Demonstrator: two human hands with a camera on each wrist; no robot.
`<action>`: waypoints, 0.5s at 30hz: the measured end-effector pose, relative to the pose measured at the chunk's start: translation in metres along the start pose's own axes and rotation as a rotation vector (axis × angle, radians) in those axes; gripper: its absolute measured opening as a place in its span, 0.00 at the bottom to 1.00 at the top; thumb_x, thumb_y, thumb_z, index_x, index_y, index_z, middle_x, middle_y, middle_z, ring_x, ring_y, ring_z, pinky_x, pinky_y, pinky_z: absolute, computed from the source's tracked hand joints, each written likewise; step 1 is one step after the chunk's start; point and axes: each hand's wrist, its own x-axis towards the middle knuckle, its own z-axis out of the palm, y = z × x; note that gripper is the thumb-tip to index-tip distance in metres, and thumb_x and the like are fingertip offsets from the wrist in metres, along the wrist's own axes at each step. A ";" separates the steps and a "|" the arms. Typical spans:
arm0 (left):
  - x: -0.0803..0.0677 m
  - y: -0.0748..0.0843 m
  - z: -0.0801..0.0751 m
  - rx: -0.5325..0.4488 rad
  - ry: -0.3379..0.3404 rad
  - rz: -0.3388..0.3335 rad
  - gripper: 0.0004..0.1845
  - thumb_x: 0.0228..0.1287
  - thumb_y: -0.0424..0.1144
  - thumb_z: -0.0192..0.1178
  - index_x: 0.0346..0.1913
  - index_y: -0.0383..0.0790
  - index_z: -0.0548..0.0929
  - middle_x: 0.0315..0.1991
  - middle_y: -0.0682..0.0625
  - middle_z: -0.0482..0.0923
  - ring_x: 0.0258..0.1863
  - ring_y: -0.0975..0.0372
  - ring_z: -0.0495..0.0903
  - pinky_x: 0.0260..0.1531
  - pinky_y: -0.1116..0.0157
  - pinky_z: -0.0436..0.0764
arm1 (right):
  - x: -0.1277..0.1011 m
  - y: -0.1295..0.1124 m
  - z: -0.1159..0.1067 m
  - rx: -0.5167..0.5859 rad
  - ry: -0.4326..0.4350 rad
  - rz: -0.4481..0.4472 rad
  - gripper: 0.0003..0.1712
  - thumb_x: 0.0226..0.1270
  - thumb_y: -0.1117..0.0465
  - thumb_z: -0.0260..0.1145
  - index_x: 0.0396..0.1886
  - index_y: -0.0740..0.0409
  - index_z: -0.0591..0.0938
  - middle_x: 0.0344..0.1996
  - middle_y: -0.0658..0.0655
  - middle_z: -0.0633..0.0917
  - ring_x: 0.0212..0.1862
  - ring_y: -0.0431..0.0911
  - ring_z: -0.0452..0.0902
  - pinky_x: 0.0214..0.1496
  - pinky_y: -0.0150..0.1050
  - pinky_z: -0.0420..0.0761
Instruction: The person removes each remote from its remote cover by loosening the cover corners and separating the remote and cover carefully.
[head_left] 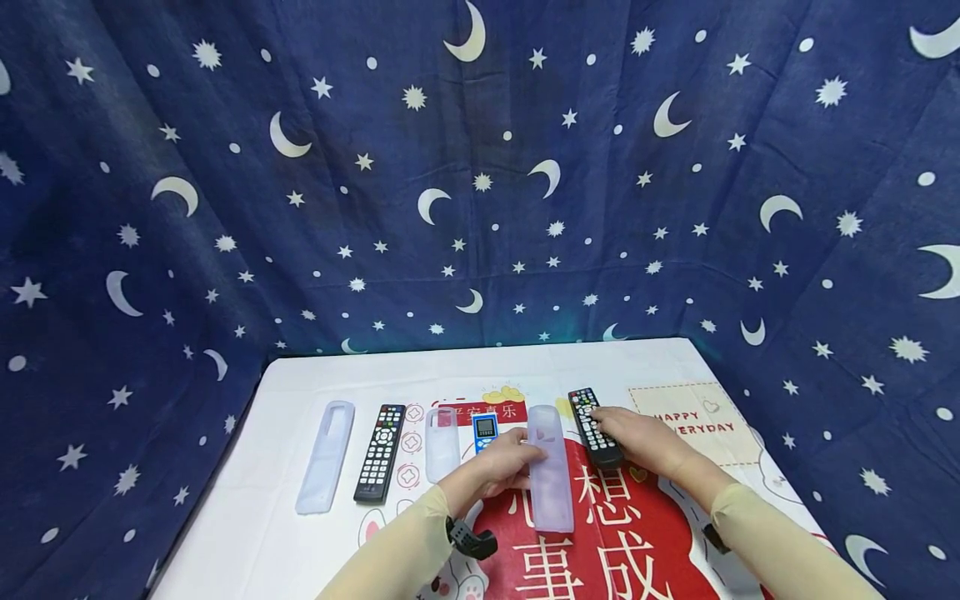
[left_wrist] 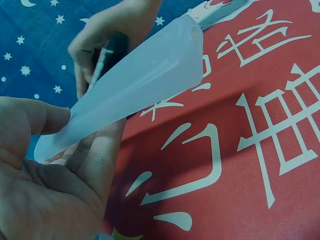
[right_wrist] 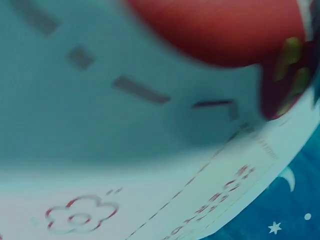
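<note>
My left hand (head_left: 523, 455) grips the near-left edge of a long translucent silicone cover (head_left: 551, 483) on the red part of the tablecloth. In the left wrist view the cover (left_wrist: 145, 82) runs between the thumb and fingers of my left hand (left_wrist: 75, 132). My right hand (head_left: 613, 427) lies over a black remote (head_left: 585, 406) just right of the cover, with its fingers curled round the remote's sides. The left wrist view shows the right hand (left_wrist: 97, 42) round that remote (left_wrist: 100, 64). Only blurred tablecloth fills the right wrist view.
Left of my hands lie a small blue-and-white remote (head_left: 485, 431), a short translucent cover (head_left: 442, 443), a second black remote (head_left: 380, 452) and another long translucent cover (head_left: 325, 457). The table (head_left: 480, 367) is ringed by a dark blue star-and-moon curtain (head_left: 480, 167).
</note>
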 end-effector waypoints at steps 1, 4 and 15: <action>0.000 0.000 0.000 0.000 -0.001 0.000 0.21 0.69 0.32 0.59 0.61 0.31 0.67 0.41 0.38 0.85 0.38 0.51 0.87 0.34 0.55 0.88 | -0.002 0.002 0.001 -0.032 -0.018 -0.030 0.26 0.58 0.70 0.74 0.54 0.54 0.75 0.59 0.60 0.82 0.60 0.54 0.79 0.56 0.49 0.83; 0.001 -0.001 0.001 0.006 0.000 -0.004 0.22 0.69 0.32 0.59 0.62 0.31 0.67 0.41 0.39 0.85 0.38 0.52 0.87 0.34 0.56 0.88 | -0.008 0.007 0.007 -0.113 -0.069 -0.120 0.28 0.54 0.70 0.75 0.51 0.51 0.73 0.63 0.61 0.80 0.64 0.54 0.76 0.56 0.46 0.83; 0.002 0.001 0.004 0.035 0.032 -0.022 0.24 0.69 0.32 0.59 0.64 0.31 0.67 0.42 0.38 0.84 0.40 0.50 0.87 0.35 0.55 0.88 | -0.016 0.015 0.018 -0.197 -0.096 -0.268 0.39 0.39 0.65 0.83 0.52 0.50 0.73 0.67 0.61 0.76 0.68 0.55 0.71 0.54 0.41 0.83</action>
